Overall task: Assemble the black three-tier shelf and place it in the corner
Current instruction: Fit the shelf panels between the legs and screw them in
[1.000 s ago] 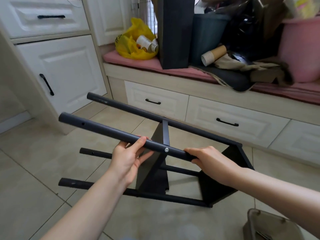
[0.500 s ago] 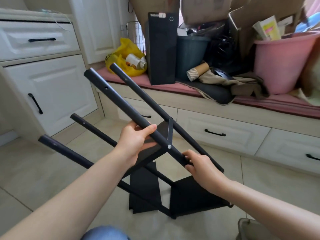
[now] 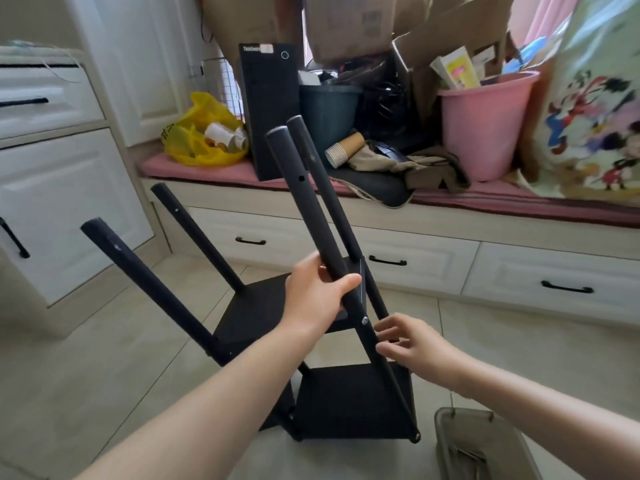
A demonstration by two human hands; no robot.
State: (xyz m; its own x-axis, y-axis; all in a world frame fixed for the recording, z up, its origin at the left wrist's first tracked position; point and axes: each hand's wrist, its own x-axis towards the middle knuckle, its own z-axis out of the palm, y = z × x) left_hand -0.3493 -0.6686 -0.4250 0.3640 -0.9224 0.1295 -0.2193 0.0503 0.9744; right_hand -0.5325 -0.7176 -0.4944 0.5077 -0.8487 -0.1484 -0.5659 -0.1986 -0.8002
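The black shelf frame (image 3: 349, 400) stands tilted on the tiled floor, with two black panels fitted between several black poles whose free ends point up and to the left. My left hand (image 3: 317, 294) grips the nearest pole (image 3: 304, 202) just above a silver screw. My right hand (image 3: 412, 344) sits lower on the same pole, its fingers loosened and spread, thumb and fingertips just touching the pole. The top panel is not in place, and the upper pole holes are bare.
A window bench with a pink cushion (image 3: 485, 197) carries a black tower case (image 3: 270, 109), a yellow bag (image 3: 202, 133), a pink bucket (image 3: 481, 123) and cardboard. White drawers (image 3: 398, 258) run beneath it. A cabinet (image 3: 62, 202) stands on the left. A grey bin (image 3: 485, 445) sits at lower right.
The frame has swung from lying nearly flat to almost upright. My left hand kept its grip on the pole. My right hand has loosened its grip and its fingers have spread.
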